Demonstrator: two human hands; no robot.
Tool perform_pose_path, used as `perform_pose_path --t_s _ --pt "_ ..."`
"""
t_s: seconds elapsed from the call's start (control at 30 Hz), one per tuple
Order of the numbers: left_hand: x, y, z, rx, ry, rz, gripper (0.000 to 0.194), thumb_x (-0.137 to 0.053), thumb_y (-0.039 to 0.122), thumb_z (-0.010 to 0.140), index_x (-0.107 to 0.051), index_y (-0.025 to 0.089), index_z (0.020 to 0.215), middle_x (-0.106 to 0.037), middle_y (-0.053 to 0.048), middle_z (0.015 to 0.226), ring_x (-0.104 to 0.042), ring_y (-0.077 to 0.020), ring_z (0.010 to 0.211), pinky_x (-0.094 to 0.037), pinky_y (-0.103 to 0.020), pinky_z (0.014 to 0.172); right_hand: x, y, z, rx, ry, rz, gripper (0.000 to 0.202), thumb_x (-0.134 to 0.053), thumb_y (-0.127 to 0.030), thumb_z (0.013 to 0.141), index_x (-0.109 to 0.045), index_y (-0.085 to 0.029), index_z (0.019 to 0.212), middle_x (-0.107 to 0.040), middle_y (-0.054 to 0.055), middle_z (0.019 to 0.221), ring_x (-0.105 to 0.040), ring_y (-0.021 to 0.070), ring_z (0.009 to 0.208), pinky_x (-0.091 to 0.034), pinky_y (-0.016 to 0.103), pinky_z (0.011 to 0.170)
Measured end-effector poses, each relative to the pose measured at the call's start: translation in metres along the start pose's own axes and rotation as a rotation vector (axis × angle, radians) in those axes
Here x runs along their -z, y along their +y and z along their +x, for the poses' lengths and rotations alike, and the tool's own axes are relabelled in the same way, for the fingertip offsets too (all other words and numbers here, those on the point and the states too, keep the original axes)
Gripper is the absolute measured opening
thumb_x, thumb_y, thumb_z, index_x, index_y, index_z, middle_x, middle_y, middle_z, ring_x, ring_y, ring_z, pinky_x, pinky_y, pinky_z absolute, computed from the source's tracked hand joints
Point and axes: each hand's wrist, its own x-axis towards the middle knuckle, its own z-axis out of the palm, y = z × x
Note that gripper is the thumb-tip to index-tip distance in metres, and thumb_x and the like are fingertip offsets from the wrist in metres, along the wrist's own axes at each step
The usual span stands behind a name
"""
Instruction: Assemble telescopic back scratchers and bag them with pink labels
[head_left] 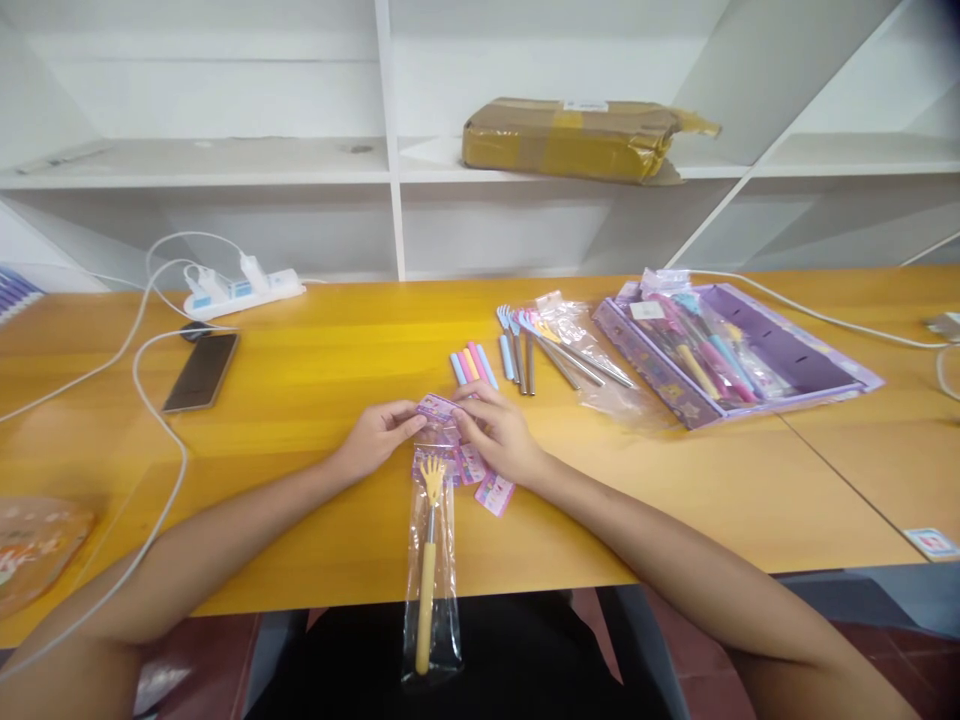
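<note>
My left hand [379, 436] and my right hand [498, 430] pinch opposite sides of a small pink and purple card [438, 407]. Below the card hangs a clear plastic bag [448, 610], reaching past the table's front edge. Inside it lies a yellow hand-shaped scratcher [427, 585] with its fingers toward my hands. More printed cards [495, 492] rest on the table under and beside my right hand. Just beyond my hands are several coloured handle tubes [472, 364]. Metal rods with coloured hand-shaped heads [529, 355] lie to their right.
A purple box [810, 365] holding bagged scratchers stands at the right. On the left are a phone [202, 372], a power strip [251, 292] and loose white cables. A taped parcel [570, 140] sits on the shelf [202, 165].
</note>
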Motion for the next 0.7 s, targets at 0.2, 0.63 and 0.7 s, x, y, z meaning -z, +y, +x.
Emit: perform_pose_path --t_s 0.2,0.63,0.7 --pt "0.002 -0.003 0.0 -0.024 0.001 -0.041 0.026 -0.076 0.038 0.092 -0.077 0.016 0.106 -0.081 -0.009 0.107 -0.076 -0.0223 0.101 -0.058 -0.039 0.099 0.0 0.005 -0.001 -0.036 0.09 -0.018 0.016 -0.061 -0.033 0.102 -0.071 -0.02 0.099 -0.062 0.009 0.109 -0.063 0.0188 0.087 -0.055 0.034 0.077" --pt "0.002 -0.002 -0.001 0.02 -0.018 -0.055 0.032 -0.081 0.034 0.087 -0.074 0.016 0.113 -0.081 -0.009 0.111 -0.076 -0.0219 0.103 -0.058 -0.039 0.101 0.011 0.006 -0.004 0.011 -0.217 -0.309 0.018 -0.043 -0.028 0.11 -0.058 -0.022 0.103 -0.061 0.009 0.11 -0.062 0.0206 0.097 -0.051 0.034 0.083" --pt "0.002 -0.003 -0.001 0.023 -0.018 -0.049 0.032 -0.081 0.032 0.087 -0.074 0.015 0.113 -0.081 -0.009 0.11 -0.076 -0.0218 0.103 -0.058 -0.038 0.101 0.011 0.006 -0.003 0.02 -0.222 -0.337 0.017 -0.044 -0.028 0.11 -0.058 -0.022 0.103 -0.061 0.009 0.11 -0.062 0.0205 0.095 -0.05 0.033 0.08"
